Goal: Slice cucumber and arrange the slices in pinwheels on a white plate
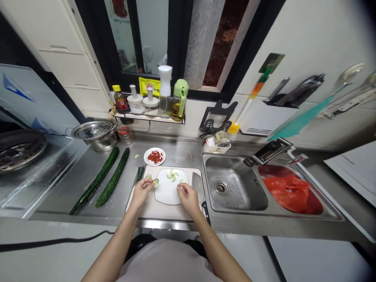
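A white square plate (167,194) rests on a pale cutting board (149,211), with several thin cucumber slices (172,175) arranged in a pinwheel near its far side. At the plate's left edge, my left hand (142,192) pinches a cucumber slice (156,183). My right hand (188,198) is over the plate's right edge, fingertips pressed together; what they hold, if anything, is too small to tell. A pale slice shows faintly just beyond those fingertips. On the board's right side lies a knife (198,184), its black handle over the front edge. A cut cucumber piece (140,173) lies at the board's far left corner.
Two whole cucumbers (113,181) lie on the steel counter to the left. Behind the board stands a small dish (146,158) of chopped red pieces. A lidded pot (101,137) is at the back left. The sink (237,156) and a red bag (289,192) are to the right.
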### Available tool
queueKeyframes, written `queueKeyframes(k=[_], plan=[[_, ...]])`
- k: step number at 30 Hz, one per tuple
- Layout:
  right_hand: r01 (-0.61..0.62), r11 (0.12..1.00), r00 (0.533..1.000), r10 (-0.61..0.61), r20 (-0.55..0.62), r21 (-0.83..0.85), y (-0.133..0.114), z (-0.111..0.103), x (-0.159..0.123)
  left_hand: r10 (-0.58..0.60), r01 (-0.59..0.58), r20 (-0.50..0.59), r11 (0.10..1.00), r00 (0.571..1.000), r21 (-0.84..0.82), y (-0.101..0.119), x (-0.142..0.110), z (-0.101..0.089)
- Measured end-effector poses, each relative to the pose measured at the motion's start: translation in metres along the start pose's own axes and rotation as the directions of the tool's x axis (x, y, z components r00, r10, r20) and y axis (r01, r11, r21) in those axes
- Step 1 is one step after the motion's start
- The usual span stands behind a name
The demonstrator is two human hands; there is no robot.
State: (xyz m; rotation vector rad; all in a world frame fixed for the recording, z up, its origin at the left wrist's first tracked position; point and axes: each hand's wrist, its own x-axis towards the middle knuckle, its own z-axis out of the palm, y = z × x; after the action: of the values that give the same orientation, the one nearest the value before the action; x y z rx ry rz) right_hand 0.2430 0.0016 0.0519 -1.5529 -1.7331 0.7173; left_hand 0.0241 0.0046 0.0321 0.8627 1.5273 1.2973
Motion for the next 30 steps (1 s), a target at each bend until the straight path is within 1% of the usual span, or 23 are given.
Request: queueKeyframes(k=[3, 5, 9, 12, 16, 18, 20, 21, 23, 24, 25, 26, 27, 30], plan=[[0.073, 0.987, 0.997, -0.074, -0.001, 0.140, -0.022, 0.001, 0.015, 0.018, -0.015, 0.104, 0.999, 0.994, -0.028, 0.021, -0.010, 0.010], [0.113, 0.974, 0.992, -0.122, 0.031, 0.197, -0.034, 0.002, 0.023, 0.019, -0.019, 0.155, 1.000, 0.988, -0.004, 0.033, -0.016, 0.015], [0.149, 0.967, 0.980, -0.172, 0.096, 0.208, -0.044, 0.004, 0.031, 0.025, -0.036, 0.217, 0.998, 0.976, 0.044, 0.046, -0.023, 0.022], [0.157, 0.963, 0.978, -0.182, 0.104, 0.217, -0.042, 0.006, 0.031, 0.025, -0.028, 0.232, 1.000, 0.972, 0.009, 0.048, -0.025, 0.025], [0.117, 0.952, 0.983, -0.153, 0.106, 0.283, -0.040, 0.005, 0.031, 0.006, 0.001, 0.181, 0.999, 0.983, -0.039, 0.049, -0.028, 0.029], [0.088, 0.937, 0.987, -0.128, 0.098, 0.337, -0.040, 0.003, 0.032, -0.061, 0.067, 0.167, 0.997, 0.984, -0.030, 0.050, -0.031, 0.030], [0.072, 0.923, 0.990, -0.114, 0.089, 0.378, -0.042, 0.001, 0.032, -0.175, 0.188, 0.216, 0.981, 0.961, -0.041, 0.051, -0.034, 0.031], [0.070, 0.918, 0.990, -0.112, 0.086, 0.390, -0.043, -0.001, 0.032, -0.236, 0.261, 0.261, 0.963, 0.936, -0.065, 0.052, -0.036, 0.032], [0.068, 0.913, 0.990, -0.111, 0.084, 0.402, -0.044, -0.003, 0.032, -0.333, 0.402, 0.356, 0.905, 0.873, -0.139, 0.053, -0.038, 0.034], [0.067, 0.912, 0.990, -0.111, 0.086, 0.405, -0.044, -0.004, 0.031, -0.365, 0.458, 0.392, 0.872, 0.845, -0.175, 0.054, -0.039, 0.035], [0.066, 0.911, 0.990, -0.111, 0.089, 0.408, -0.044, -0.004, 0.031, -0.383, 0.495, 0.413, 0.843, 0.826, -0.209, 0.055, -0.040, 0.037], [0.064, 0.910, 0.989, -0.111, 0.093, 0.410, -0.044, -0.005, 0.030, -0.389, 0.514, 0.422, 0.824, 0.819, -0.239, 0.056, -0.040, 0.038], [0.061, 0.909, 0.989, -0.110, 0.097, 0.413, -0.044, -0.005, 0.029, -0.384, 0.517, 0.423, 0.813, 0.821, -0.266, 0.057, -0.040, 0.039], [0.051, 0.906, 0.989, -0.104, 0.104, 0.421, -0.041, -0.006, 0.027, -0.336, 0.475, 0.400, 0.818, 0.853, -0.325, 0.060, -0.039, 0.041]])
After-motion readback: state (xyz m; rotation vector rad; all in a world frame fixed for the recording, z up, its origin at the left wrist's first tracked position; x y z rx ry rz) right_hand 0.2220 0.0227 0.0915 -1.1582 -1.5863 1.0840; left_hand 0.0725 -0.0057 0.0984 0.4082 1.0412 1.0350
